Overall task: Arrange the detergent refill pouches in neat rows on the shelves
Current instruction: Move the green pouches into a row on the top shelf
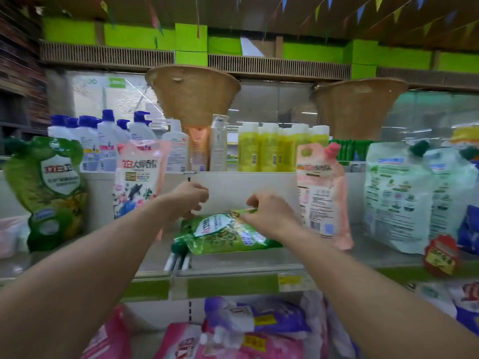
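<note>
Green pouch (pixel 225 235) lies flat on the middle shelf (pixel 259 260), cap end toward the shelf edge. Right hand (pixel 269 216) pinches its far top corner — fingers closed on the film. Left hand (pixel 190 199) curled just behind the pouch; grip cannot be told. Pink pouches (pixel 321 193) stand either side.

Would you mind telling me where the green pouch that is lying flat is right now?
The green pouch lies centre frame on the middle shelf, under the right hand, between two upright pink pouches.

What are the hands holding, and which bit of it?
The right hand pinches the top edge of the green pouch lying flat on the shelf. The left hand looks closed, holding nothing clear.
</note>
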A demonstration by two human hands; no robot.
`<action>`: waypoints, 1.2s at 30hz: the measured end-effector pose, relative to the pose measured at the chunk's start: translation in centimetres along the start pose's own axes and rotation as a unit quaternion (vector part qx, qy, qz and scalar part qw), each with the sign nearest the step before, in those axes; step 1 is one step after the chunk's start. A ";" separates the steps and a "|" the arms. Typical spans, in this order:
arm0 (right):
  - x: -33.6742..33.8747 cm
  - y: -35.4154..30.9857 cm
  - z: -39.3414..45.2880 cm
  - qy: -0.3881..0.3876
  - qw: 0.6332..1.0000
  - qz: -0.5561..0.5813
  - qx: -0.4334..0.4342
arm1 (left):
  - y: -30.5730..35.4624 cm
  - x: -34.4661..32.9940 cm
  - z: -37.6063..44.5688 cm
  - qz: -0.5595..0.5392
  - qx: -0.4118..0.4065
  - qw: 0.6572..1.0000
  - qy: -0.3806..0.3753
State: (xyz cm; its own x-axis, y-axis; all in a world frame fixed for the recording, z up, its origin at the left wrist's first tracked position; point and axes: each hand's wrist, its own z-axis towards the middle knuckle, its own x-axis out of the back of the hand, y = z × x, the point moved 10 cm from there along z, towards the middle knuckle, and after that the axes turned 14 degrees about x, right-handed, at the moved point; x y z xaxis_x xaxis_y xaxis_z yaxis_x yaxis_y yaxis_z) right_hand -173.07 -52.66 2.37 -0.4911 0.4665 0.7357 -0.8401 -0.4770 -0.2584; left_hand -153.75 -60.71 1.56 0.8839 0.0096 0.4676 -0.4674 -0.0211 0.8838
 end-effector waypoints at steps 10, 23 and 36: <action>-10.8 -7.2 0.5 -0.193 0.916 -0.268 0.230 | -8.7 2.6 2.2 -0.016 0.114 0.993 -0.015; -12.2 -8.2 0.1 -0.209 0.865 -0.314 0.331 | -8.4 1.3 2.3 -0.075 0.118 0.989 -0.044; 8.1 7.5 0.9 0.296 0.934 0.199 -0.027 | -1.1 -3.6 3.6 -0.257 0.023 0.957 -0.131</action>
State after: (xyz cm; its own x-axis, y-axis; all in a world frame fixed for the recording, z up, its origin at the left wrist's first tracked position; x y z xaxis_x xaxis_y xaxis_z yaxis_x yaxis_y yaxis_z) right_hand -183.10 -53.15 6.94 -0.7948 0.5979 0.1039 -0.5663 -0.6693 -0.4810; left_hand -156.35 -64.27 -1.12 0.9739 -0.2204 -0.0540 0.0265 -0.1256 0.9917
